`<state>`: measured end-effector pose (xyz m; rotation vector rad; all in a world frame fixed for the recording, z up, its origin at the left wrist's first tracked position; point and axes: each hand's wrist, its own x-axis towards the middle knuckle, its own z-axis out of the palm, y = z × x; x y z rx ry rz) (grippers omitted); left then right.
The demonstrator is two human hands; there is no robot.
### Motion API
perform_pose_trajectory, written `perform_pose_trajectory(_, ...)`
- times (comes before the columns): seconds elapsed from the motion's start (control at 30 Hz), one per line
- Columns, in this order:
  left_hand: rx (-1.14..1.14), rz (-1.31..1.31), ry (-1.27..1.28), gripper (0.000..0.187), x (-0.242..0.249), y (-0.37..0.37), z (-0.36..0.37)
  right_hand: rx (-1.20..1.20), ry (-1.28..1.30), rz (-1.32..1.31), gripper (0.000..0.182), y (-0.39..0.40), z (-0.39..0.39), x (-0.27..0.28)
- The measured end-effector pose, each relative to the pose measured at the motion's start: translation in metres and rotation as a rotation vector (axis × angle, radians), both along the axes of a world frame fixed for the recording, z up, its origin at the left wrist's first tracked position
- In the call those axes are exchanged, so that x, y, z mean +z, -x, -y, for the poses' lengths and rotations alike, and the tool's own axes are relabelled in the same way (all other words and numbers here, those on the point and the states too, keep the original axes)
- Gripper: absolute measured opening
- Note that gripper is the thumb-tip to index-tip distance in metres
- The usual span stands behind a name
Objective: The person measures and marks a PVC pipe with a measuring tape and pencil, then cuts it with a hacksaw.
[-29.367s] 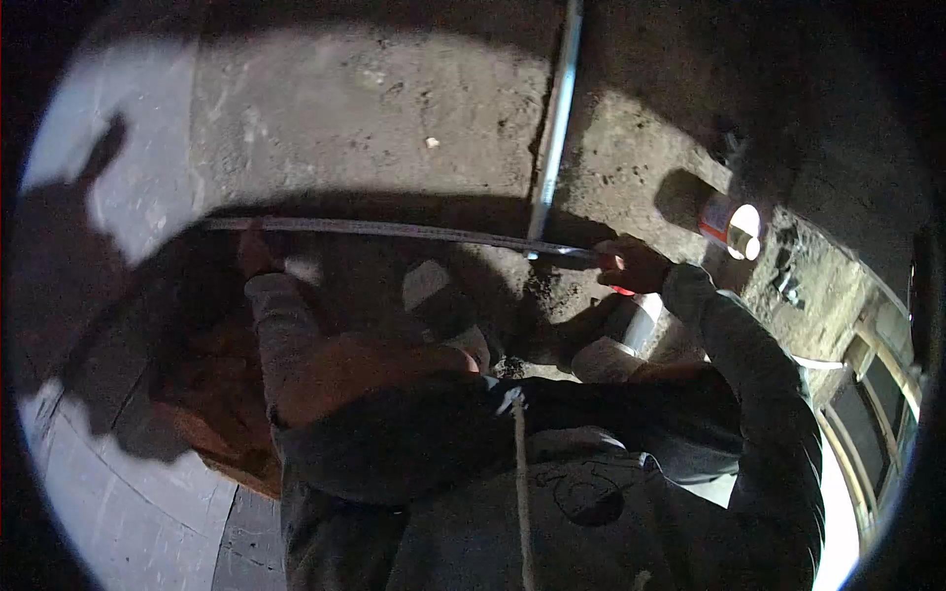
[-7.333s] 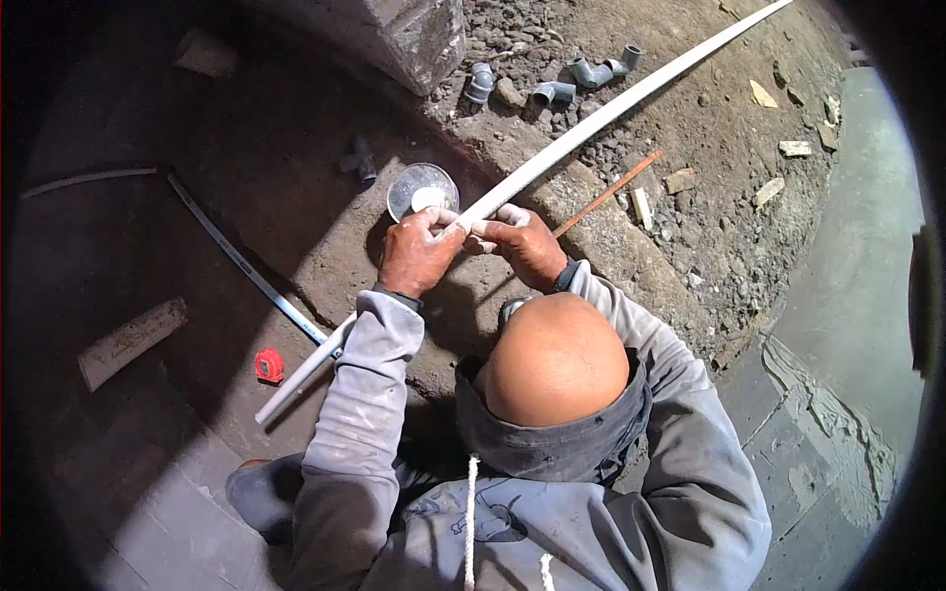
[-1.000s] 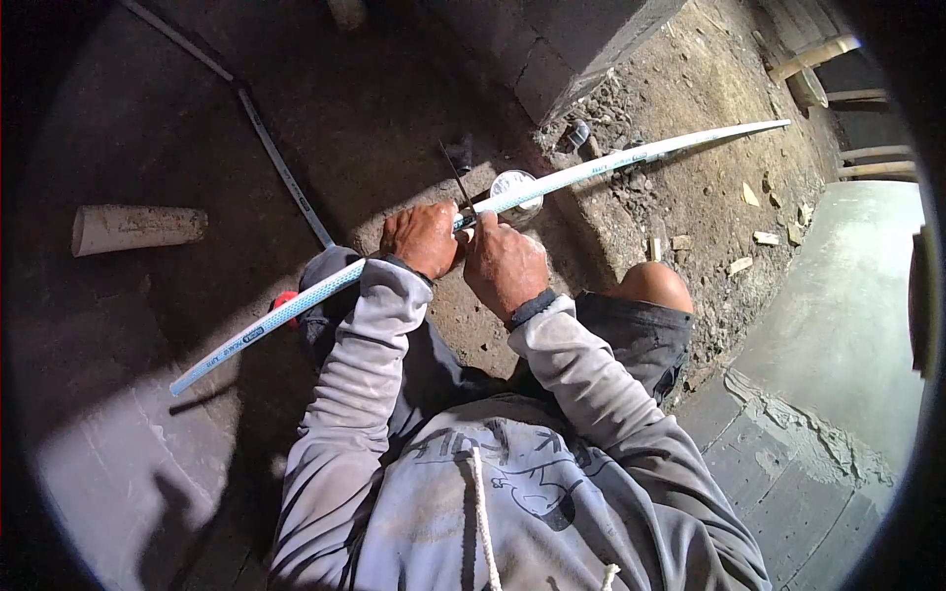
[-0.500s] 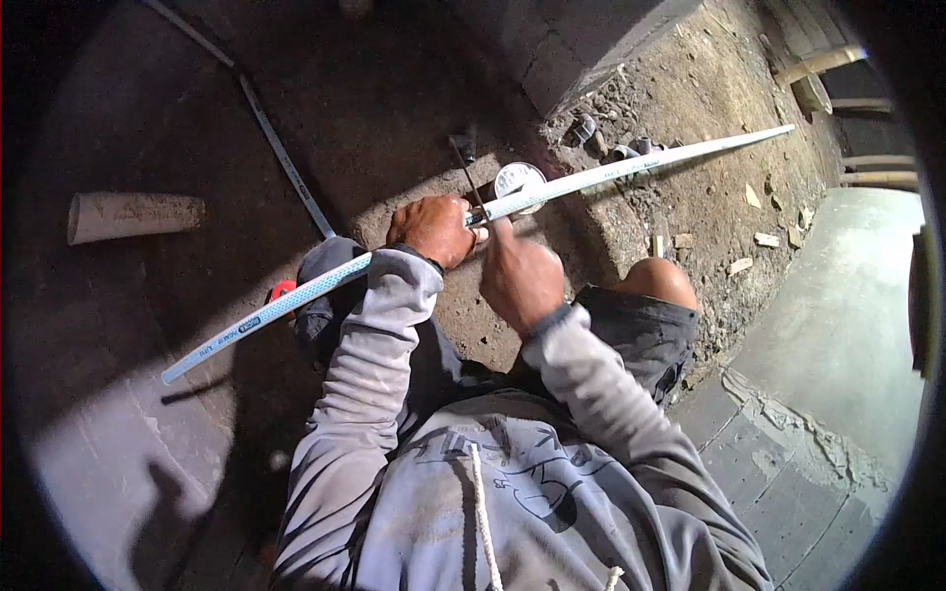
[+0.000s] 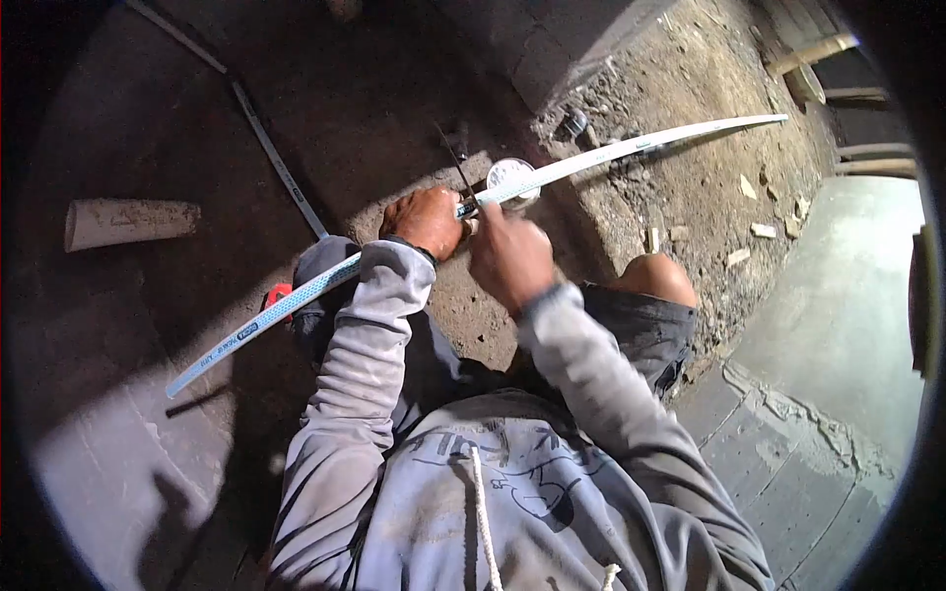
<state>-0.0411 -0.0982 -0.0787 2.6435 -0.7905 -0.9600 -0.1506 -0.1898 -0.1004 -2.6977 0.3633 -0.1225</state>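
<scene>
A long white pipe [image 5: 591, 161] with blue markings lies slantwise across my lap, over my left knee. My left hand [image 5: 424, 221] is closed around it near the middle. Just right of that grip, my right hand [image 5: 512, 258] is closed on the near end of a thin dark saw blade [image 5: 456, 161]. The blade crosses the pipe and points away from me, up and to the left. How deep it sits in the pipe is hidden by my fingers. Close behind the pipe stands a round container [image 5: 510, 173] with a whitish top.
A short wide pipe piece [image 5: 128, 225] lies on the left. Another long thin pipe [image 5: 276, 163] runs from my left knee to the far left. A red object [image 5: 279, 295] sits by that knee. Dark fittings [image 5: 574, 122] and rubble lie near the concrete block at the far right.
Both hands and the blade have shifted slightly left and away from me. The pipe's right part now bows more, and its left end sits a little lower.
</scene>
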Motion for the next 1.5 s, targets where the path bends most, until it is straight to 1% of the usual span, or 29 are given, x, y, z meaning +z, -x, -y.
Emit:
perform_pose_trajectory(0.07,0.002,0.14,0.05,0.021,-0.023,0.0,-0.004,-0.003,0.027,-0.028,0.021,-0.012,-0.002,0.005)
perform_pose_trajectory(0.13,-0.067,0.081,0.019,0.022,-0.023,0.011,-0.004,-0.024,-0.008,-0.096,0.019,0.012,-0.005,0.012)
perform_pose_trajectory(0.17,-0.035,0.035,0.036,0.025,-0.016,0.011,-0.004,-0.052,-0.022,-0.176,0.019,0.022,-0.008,0.024)
perform_pose_trajectory(0.2,-0.017,-0.004,0.051,0.03,-0.006,0.006,-0.005,-0.032,0.0,-0.16,0.019,0.037,-0.013,0.029)
perform_pose_trajectory(0.23,0.041,-0.068,0.062,0.04,0.009,-0.002,-0.008,-0.035,-0.014,-0.14,0.018,0.047,-0.017,0.032)
perform_pose_trajectory(0.27,-0.026,-0.003,-0.008,0.039,0.01,-0.001,-0.005,-0.033,-0.023,-0.134,0.018,0.052,-0.018,0.033)
perform_pose_trajectory(0.33,0.021,-0.03,0.037,0.04,0.001,-0.004,-0.005,-0.064,-0.049,-0.123,0.016,0.036,-0.018,0.028)
perform_pose_trajectory(0.37,-0.029,-0.072,0.027,0.033,-0.008,-0.004,-0.004,-0.049,-0.044,-0.048,0.017,0.019,-0.012,0.012)
perform_pose_trajectory(0.4,-0.042,-0.078,0.023,0.033,-0.019,-0.004,-0.002,-0.03,-0.035,0.029,0.017,0.005,-0.005,-0.004)
perform_pose_trajectory(0.47,-0.065,-0.05,0.018,0.028,-0.024,-0.002,-0.002,-0.044,-0.052,0.027,0.015,0.006,-0.007,0.001)
perform_pose_trajectory(0.5,-0.153,-0.076,-0.043,0.025,-0.023,0.002,-0.001,-0.073,-0.064,-0.042,0.015,0.017,-0.01,0.009)
perform_pose_trajectory(0.53,-0.147,-0.124,-0.036,0.027,-0.018,0.003,-0.002,-0.088,-0.076,-0.113,0.014,0.026,-0.011,0.015)
perform_pose_trajectory(0.6,-0.101,-0.224,-0.045,0.033,-0.004,-0.008,-0.005,-0.074,-0.034,-0.155,0.016,0.046,-0.019,0.024)
perform_pose_trajectory(0.63,-0.098,-0.251,-0.042,0.04,-0.007,-0.007,-0.006,-0.081,-0.043,-0.164,0.017,0.046,-0.021,0.026)
perform_pose_trajectory(0.67,-0.152,-0.155,-0.016,0.041,-0.011,-0.006,-0.005,-0.093,-0.052,-0.181,0.018,0.045,-0.022,0.028)
perform_pose_trajectory(0.73,-0.075,-0.209,-0.009,0.041,-0.015,-0.015,-0.002,-0.084,-0.008,-0.223,0.018,0.034,-0.018,0.025)
perform_pose_trajectory(0.8,-0.121,-0.258,0.084,0.04,-0.015,-0.016,-0.004,-0.09,-0.037,-0.198,0.017,0.025,-0.012,0.02)
perform_pose_trajectory(0.87,-0.103,-0.129,0.141,0.036,-0.022,-0.006,-0.009,-0.083,-0.05,-0.206,0.017,0.023,-0.012,0.018)
perform_pose_trajectory(0.9,-0.097,-0.125,0.141,0.036,-0.023,-0.003,-0.01,-0.079,-0.054,-0.201,0.016,0.02,-0.011,0.018)
perform_pose_trajectory(0.97,-0.104,0.038,0.064,0.03,-0.017,0.007,-0.007,-0.084,-0.034,-0.203,0.017,0.015,-0.011,0.019)
perform_pose_trajectory(1.0,-0.107,0.036,0.064,0.03,-0.016,0.01,-0.006,-0.099,-0.019,-0.208,0.017,0.013,-0.013,0.02)
perform_pose_trajectory(1.07,-0.063,0.142,-0.01,0.025,-0.015,0.012,-0.003,-0.109,-0.021,-0.249,0.017,0.006,-0.014,0.024)
perform_pose_trajectory(1.2,-0.092,0.156,0.037,0.018,-0.022,0.01,-0.004,-0.104,-0.036,-0.258,0.02,0.008,-0.015,0.015)
perform_pose_trajectory(1.27,-0.061,0.093,-0.018,0.027,-0.012,0.013,0.0,-0.106,-0.011,-0.265,0.025,0.027,-0.019,0.015)
perform_pose_trajectory(1.33,-0.029,0.039,-0.059,0.029,-0.005,0.009,0.001,-0.086,0.008,-0.287,0.025,0.039,-0.022,0.023)
perform_pose_trajectory(1.4,-0.024,0.04,-0.068,0.029,-0.005,0.008,0.004,-0.069,-0.014,-0.254,0.021,0.035,-0.018,0.019)
perform_pose_trajectory(1.43,-0.026,0.041,-0.085,0.029,-0.007,0.008,0.003,-0.087,-0.033,-0.246,0.019,0.016,-0.014,0.019)
perform_pose_trajectory(1.47,-0.034,0.042,-0.089,0.029,-0.015,0.009,0.001,-0.03,0.026,-0.136,0.018,0.0,-0.009,0.008)
perform_pose_trajectory(1.5,-0.04,0.074,-0.081,0.029,-0.03,0.008,-0.002,-0.046,0.007,-0.151,0.017,-0.001,-0.01,0.006)
